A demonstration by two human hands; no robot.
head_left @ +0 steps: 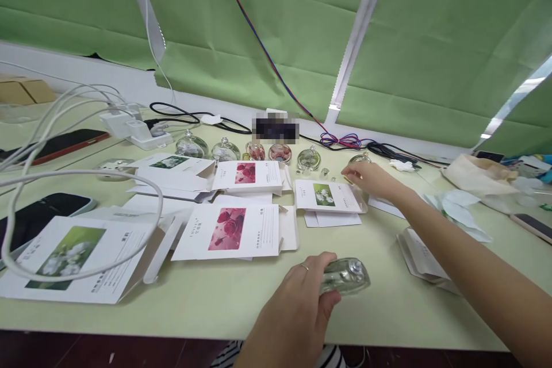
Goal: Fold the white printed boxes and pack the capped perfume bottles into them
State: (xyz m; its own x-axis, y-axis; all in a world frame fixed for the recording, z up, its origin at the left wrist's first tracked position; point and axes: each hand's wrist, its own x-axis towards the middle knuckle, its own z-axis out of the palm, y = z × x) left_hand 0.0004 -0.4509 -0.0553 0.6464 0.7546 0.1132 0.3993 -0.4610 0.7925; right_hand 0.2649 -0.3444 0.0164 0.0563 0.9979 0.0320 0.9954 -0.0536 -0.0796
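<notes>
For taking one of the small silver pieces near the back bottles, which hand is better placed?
Probably the right hand: it is close to the small silver pieces, while the left hand holds a glass bottle, farther from them.

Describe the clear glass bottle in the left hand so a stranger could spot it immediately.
Find the near edge of the pale-green table. There, the bare left hand, wearing a ring, holds this clear, flattened glass bottle with a silver top. The other glass bottles sit farther back; this one alone is near the front edge.
</notes>
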